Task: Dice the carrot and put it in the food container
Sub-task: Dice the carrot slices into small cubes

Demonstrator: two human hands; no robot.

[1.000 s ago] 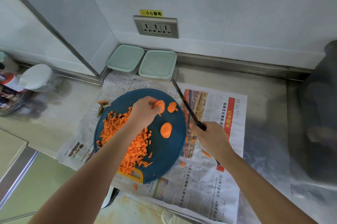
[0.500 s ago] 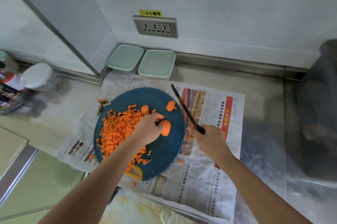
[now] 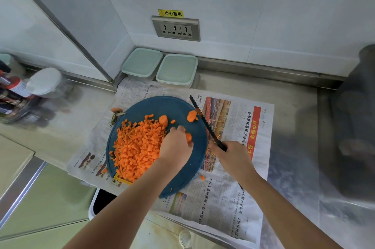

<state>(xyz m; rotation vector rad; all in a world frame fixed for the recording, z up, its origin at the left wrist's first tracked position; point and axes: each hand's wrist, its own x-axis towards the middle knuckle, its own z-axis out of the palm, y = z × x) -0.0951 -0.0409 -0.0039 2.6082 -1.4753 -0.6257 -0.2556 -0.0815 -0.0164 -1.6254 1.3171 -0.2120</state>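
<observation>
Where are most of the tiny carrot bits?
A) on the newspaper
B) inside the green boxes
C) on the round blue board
C: the diced carrot is heaped on the blue cutting board, with only a few stray bits on the newspaper.

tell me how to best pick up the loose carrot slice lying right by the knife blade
Pinch the carrot slice by its curved rim, fingertips on opposite edges, coming from above and from the left. It lies nearly flat on the cutting board, so only the rim gives a hold, and the knife blade runs close along its right side.
</observation>
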